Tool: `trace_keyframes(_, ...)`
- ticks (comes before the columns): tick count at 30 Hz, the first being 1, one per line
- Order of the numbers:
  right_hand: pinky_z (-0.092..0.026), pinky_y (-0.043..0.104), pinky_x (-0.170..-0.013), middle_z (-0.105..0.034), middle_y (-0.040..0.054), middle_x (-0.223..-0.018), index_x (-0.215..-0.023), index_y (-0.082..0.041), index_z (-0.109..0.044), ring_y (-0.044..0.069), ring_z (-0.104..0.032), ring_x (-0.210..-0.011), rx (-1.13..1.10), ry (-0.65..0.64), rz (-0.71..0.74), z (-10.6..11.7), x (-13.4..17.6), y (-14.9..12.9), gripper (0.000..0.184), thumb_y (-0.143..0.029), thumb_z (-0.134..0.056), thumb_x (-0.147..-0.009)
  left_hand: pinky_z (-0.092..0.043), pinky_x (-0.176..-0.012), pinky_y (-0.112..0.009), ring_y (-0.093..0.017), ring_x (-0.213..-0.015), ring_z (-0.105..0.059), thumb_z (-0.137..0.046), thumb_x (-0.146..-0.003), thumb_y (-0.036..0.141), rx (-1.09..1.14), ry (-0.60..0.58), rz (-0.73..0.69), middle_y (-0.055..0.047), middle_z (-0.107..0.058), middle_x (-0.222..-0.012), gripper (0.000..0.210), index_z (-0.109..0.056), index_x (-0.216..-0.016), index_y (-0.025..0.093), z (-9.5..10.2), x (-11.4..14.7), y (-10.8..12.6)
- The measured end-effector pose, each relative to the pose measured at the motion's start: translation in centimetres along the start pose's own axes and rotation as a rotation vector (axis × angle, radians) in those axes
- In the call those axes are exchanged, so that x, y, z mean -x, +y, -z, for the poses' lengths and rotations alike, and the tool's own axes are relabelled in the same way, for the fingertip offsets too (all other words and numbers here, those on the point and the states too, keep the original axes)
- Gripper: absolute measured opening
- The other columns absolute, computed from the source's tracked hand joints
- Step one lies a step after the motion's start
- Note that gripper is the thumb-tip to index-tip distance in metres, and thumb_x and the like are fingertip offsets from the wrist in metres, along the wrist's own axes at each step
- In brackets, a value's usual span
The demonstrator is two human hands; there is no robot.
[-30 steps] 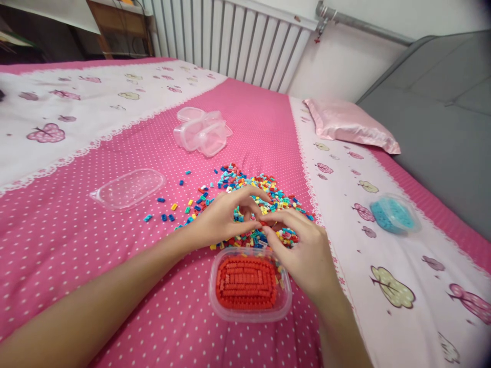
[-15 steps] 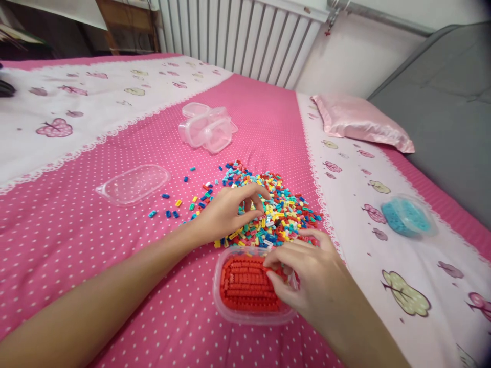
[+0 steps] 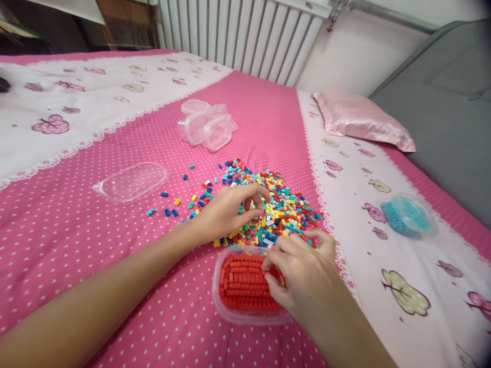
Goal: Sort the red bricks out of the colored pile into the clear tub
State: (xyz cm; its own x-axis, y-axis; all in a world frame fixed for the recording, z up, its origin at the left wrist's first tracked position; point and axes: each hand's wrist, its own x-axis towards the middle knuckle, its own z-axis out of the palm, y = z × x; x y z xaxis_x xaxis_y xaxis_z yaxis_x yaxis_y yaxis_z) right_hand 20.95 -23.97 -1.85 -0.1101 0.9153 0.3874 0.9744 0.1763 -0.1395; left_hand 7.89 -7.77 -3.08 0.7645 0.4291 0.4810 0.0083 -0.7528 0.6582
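Observation:
My left hand (image 3: 240, 207) hovers over a loose pile of small coloured toy building bricks (image 3: 286, 212). Its fingers are loosely curved, the index fingertip apart from the thumb, and I see nothing between them. A clear plastic tub (image 3: 245, 319) stands on the bed in front of me. Rows of red building bricks (image 3: 245, 283) are packed tightly inside it. Over the tub's right side, my right hand (image 3: 303, 268) has thumb and index finger pinched close together at the red bricks. Whatever they may grip cannot be told from the red behind.
A clear lid (image 3: 132, 183) lies left of the pile, near several stray bricks. Clear tubs (image 3: 207, 127) are stacked farther back. At right sits a tub of blue bricks (image 3: 408, 217), with a pink pillow (image 3: 362, 117) beyond. A radiator (image 3: 241, 38) lines the wall.
My right hand has shifted slightly left over the tub, its fingers more curled. My left hand stays in place above the pile.

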Motion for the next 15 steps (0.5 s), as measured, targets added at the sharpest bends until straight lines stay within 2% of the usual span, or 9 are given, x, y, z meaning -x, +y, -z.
trace_keyframes(15,-0.021,0.038,-0.089,-0.059,-0.0072,-0.060,-0.059,-0.023,-0.060,0.013,-0.055,-0.061,-0.050,0.007,0.000,-0.12,-0.08,-0.19,0.018,-0.005,-0.059,-0.062,-0.046,-0.068,-0.020,-0.008,-0.071,-0.060,-0.064,-0.086,0.007,-0.013,-0.018,-0.002,0.004,-0.069,-0.084,0.023,-0.061,-0.106,0.018,-0.05,0.01,0.01)
